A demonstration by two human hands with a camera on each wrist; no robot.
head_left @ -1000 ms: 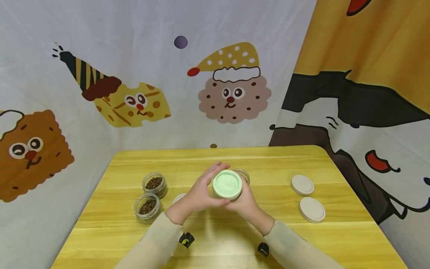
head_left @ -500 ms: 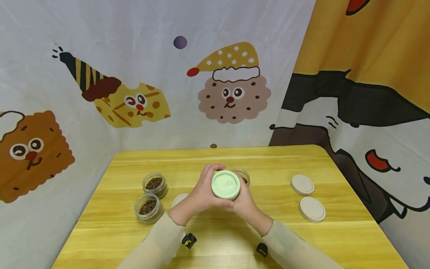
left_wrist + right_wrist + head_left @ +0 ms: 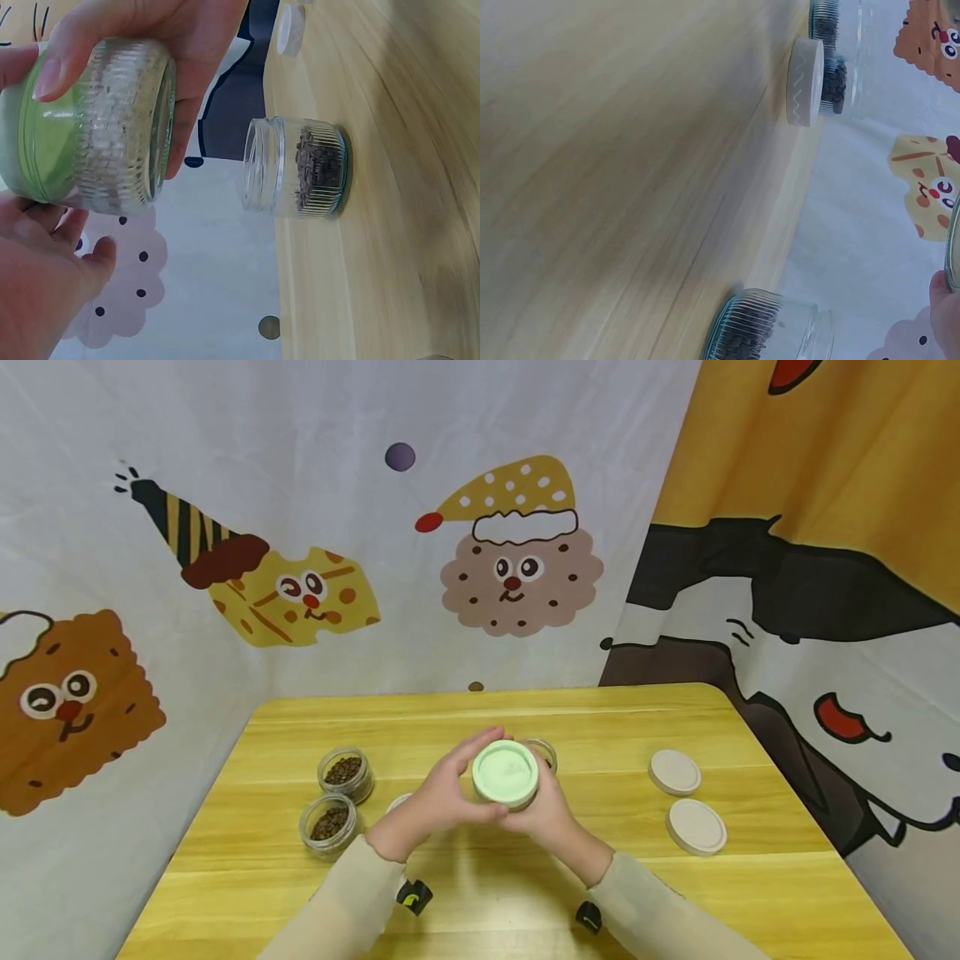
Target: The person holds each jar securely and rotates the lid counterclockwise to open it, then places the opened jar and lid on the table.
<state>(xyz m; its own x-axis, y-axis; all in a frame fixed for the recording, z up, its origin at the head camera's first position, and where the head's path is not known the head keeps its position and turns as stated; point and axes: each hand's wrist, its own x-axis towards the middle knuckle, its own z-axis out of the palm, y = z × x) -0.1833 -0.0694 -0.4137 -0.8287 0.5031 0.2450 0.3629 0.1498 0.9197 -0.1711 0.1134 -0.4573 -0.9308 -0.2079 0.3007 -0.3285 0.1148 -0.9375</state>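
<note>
Over the middle of the table, a ribbed glass jar [image 3: 124, 131] with a light green lid [image 3: 506, 771] is held between both hands. My right hand [image 3: 547, 806] grips the jar from the right side. My left hand [image 3: 435, 793] spans the lid from the left, thumb at its near edge and fingers at its far edge, with a gap between palm and lid. Just behind stands an uncovered glass jar [image 3: 262, 169] with dark brown, bean-like pieces in its lower part, partly hidden by the right hand in the head view.
Two uncovered jars of brown beans, the farther jar [image 3: 347, 772] and the nearer jar [image 3: 328, 825], stand at the left. A pale lid [image 3: 804, 82] lies partly hidden under the left forearm. Two more pale lids, one farther [image 3: 674, 772] and one nearer [image 3: 696, 827], lie at the right.
My left hand's fingers closed in around the lid, then eased back to the left, leaving a gap at the palm. The right hand and jar stay nearly in place.
</note>
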